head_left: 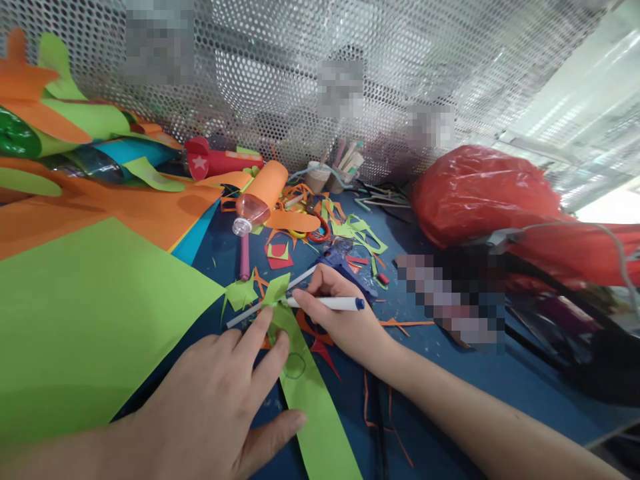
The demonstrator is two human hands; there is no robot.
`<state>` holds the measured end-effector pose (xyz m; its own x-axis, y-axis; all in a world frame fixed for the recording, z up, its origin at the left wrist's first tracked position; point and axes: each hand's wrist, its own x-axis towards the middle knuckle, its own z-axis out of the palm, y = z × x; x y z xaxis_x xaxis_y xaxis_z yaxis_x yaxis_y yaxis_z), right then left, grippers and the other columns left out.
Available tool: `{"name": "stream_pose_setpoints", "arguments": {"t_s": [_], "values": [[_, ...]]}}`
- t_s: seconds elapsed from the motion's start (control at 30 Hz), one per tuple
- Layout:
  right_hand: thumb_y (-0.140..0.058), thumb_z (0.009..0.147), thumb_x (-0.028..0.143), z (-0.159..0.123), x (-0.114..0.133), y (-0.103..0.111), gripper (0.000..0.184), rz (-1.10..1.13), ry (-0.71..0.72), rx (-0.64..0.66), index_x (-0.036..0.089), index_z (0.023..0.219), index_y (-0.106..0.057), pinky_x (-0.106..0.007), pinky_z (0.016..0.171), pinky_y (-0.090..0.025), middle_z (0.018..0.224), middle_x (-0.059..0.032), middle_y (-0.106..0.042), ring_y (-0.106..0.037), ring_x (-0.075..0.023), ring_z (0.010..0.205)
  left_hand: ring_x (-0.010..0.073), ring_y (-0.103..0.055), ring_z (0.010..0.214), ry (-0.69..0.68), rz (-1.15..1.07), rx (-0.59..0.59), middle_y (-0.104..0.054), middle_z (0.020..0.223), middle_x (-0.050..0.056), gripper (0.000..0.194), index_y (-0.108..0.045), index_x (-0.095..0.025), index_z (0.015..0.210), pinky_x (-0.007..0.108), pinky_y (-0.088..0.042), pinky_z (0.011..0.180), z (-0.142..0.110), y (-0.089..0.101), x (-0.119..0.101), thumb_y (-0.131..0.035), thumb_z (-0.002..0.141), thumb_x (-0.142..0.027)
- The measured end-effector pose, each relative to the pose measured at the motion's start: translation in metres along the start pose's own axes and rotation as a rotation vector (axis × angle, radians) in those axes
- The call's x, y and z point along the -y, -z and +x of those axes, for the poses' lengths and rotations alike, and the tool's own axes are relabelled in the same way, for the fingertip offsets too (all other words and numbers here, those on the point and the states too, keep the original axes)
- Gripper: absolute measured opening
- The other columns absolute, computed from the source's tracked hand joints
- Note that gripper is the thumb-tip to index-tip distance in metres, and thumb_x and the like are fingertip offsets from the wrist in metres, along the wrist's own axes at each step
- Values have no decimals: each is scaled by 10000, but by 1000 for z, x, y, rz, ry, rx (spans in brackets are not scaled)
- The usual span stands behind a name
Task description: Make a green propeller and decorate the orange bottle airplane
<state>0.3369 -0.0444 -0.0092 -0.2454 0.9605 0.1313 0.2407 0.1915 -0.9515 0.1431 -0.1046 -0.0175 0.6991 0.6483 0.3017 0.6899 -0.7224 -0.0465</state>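
Observation:
My right hand (345, 320) pinches a white marker (343, 304) with a blue end. Its tip points left, at the top of a light green paper strip (320, 413). My left hand (215, 387) lies over the strip's upper left side, fingers apart, with fingertips pressing the paper. A round outline is drawn on the strip below those fingertips. Just above them, a small green paper piece (277, 288) touches or joins the strip; I cannot tell which. A thin whitish stick (243, 316) passes behind the paper.
Large green sheet (100, 320) at left. Behind are an orange-wrapped bottle (270, 187), red-handled scissors (320, 230), a blue plastic tool (345, 270), paper scraps (355, 230) and cups of pens (345, 173). A red plastic bag (490, 193) stands right, against perforated metal (280, 60).

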Motion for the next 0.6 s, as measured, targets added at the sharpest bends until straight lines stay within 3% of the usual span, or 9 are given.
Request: {"name": "stream_pose_setpoints", "arguments": {"t_s": [0.37,0.6], "values": [[-565,813,209,1,4,2,262,-24,24,-20,217,652,-358,-218,488,-253,587,82,-373,-304,-80,528,353,-689,831,2,12,9,-597,1259,268,610,-630,-136,1227,459,-564,574,0,1,0,-215,973,-503],[-545,776,191,0,9,6,234,-38,-35,-1,221,632,-363,-222,472,-265,560,87,-376,-320,-77,493,347,-689,852,5,21,20,-599,1263,256,595,-626,-144,1227,452,-569,591,0,3,-1,-222,972,-500]]}}
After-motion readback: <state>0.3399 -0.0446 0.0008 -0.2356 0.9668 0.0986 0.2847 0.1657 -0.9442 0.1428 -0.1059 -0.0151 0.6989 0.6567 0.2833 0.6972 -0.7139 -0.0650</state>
